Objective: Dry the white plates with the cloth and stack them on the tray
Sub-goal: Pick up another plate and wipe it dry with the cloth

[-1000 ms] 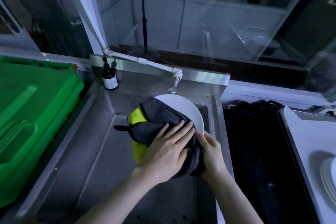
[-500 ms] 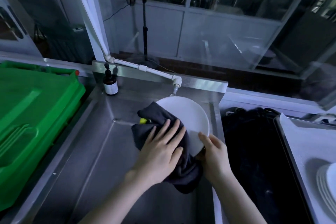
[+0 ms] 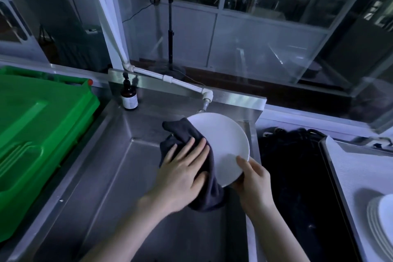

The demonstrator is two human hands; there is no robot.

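View: head camera, looking forward and down.
Plate: a white plate (image 3: 225,142) is held tilted over the steel sink (image 3: 106,176), just below the tap (image 3: 205,100).
Cloth: a dark cloth (image 3: 182,134) is draped over the plate's left edge and hangs below its lower rim.
Left hand: the left hand (image 3: 182,174) is laid flat on the cloth with fingers straight and spread. The grip is wide, and the cloth is pressed against the plate rather than pinched.
Right hand: the plate's lower right rim is gripped by the right hand (image 3: 253,178). The thumb is laid on the plate's face and the fingers are hidden behind it.
Tray: a white-lined tray (image 3: 344,168) is seen at far right, well apart from the held plate.
Stack: a stack of white plates (image 3: 380,225) is set on the tray and cut off by the picture's edge.
Bottle: a brown pump bottle (image 3: 129,97) is stood upright at the sink's back left corner.
Bin: a green plastic bin (image 3: 38,125) is placed left of the sink.
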